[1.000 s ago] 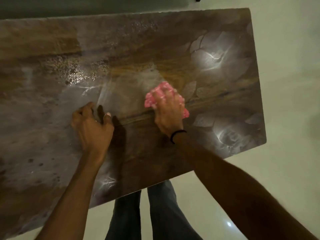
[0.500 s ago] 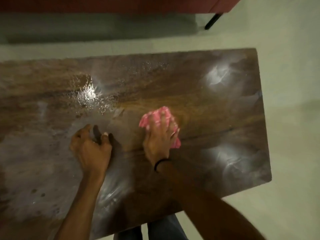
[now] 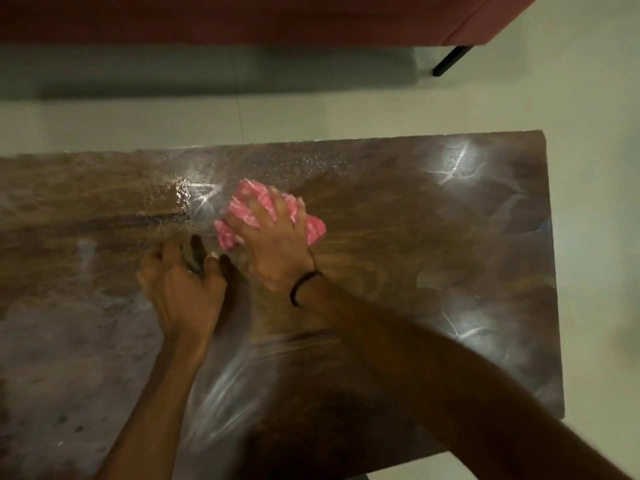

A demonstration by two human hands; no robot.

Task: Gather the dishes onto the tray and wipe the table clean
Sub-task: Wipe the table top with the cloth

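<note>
Roughly mid-desk, the crumpled pink patterned cloth (image 3: 313, 229) lies under the right hand (image 3: 275, 244), whose spread fingers press flat on it. Just beside it, the left hand (image 3: 180, 289) props on bent fingertips and holds nothing. Bare glossy brown wood-grain desk (image 3: 450, 254) stretches right to its edge, with a wet patch (image 3: 180, 197) to the left. Pale tiled floor (image 3: 588, 168) surrounds it, with dark red furniture (image 3: 242, 15) on a black leg (image 3: 450, 60) beyond.

The cloth (image 3: 313, 229) lies on the table (image 3: 450, 271) toward its far edge, under the right hand (image 3: 277, 244), the left hand (image 3: 180, 292) rests just left and nearer, a wet patch (image 3: 180, 197) sits left of the cloth, and a sofa (image 3: 242, 19) stands behind.
</note>
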